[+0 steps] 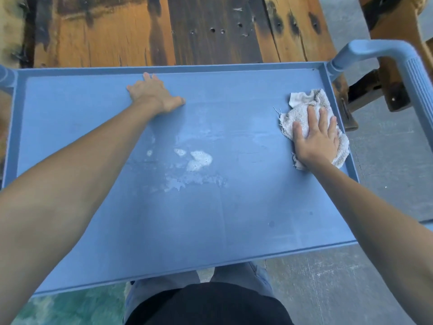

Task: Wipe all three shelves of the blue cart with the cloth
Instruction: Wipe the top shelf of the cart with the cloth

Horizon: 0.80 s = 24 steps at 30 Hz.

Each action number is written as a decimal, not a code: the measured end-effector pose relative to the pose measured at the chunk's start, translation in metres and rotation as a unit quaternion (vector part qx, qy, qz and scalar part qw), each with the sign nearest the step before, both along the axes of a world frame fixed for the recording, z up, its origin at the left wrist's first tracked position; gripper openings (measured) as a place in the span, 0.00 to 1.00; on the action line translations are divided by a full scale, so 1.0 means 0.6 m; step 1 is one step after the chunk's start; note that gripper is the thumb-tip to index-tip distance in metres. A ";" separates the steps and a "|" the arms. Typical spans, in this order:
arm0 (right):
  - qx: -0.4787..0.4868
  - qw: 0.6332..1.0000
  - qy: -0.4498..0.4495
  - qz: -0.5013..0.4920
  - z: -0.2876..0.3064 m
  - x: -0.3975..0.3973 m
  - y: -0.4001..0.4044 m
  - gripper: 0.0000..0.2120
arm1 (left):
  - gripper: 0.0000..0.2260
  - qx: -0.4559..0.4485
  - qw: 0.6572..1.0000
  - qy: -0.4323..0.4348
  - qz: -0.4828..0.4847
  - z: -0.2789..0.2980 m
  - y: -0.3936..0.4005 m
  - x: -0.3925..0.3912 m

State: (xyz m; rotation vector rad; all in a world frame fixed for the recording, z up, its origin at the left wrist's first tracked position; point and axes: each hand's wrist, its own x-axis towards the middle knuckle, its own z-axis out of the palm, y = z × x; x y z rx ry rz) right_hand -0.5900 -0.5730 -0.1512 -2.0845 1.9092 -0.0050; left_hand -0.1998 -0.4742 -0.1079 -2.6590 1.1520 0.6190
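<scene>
Head view: foam [199, 159] lies between left hand [155, 93] and cloth [314, 123].

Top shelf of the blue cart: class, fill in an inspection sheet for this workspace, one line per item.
Surface: top shelf of the blue cart, raised rim all round; foam patches and wet streaks near the middle, not yet wiped.
Job's things: white cloth flat at the right end; lower shelves hidden.
Clutter: nothing seen.
Grips: right hand pressed flat on the cloth; left hand open, braced on the shelf near the far rim.
Cables: nothing seen.
Surroundings: cart handle at far right; worn wooden table beyond; concrete floor to the right.
</scene>
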 end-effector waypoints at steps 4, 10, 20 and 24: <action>0.000 1.000 0.012 -0.001 0.003 0.004 0.001 0.32 | 0.26 -0.167 0.981 0.092 0.025 0.013 0.101 0.065; -0.002 1.000 0.007 -0.020 0.002 0.017 0.008 0.33 | 0.32 -0.153 0.965 -0.147 0.156 -0.007 0.315 0.168; -0.001 0.994 0.032 -0.103 -0.001 0.077 0.048 0.34 | 0.39 -0.173 0.893 0.000 0.414 -0.039 0.404 0.240; 0.002 0.991 0.037 -0.127 -0.009 0.115 0.070 0.35 | 0.40 -0.193 0.895 0.001 0.403 -0.039 0.410 0.236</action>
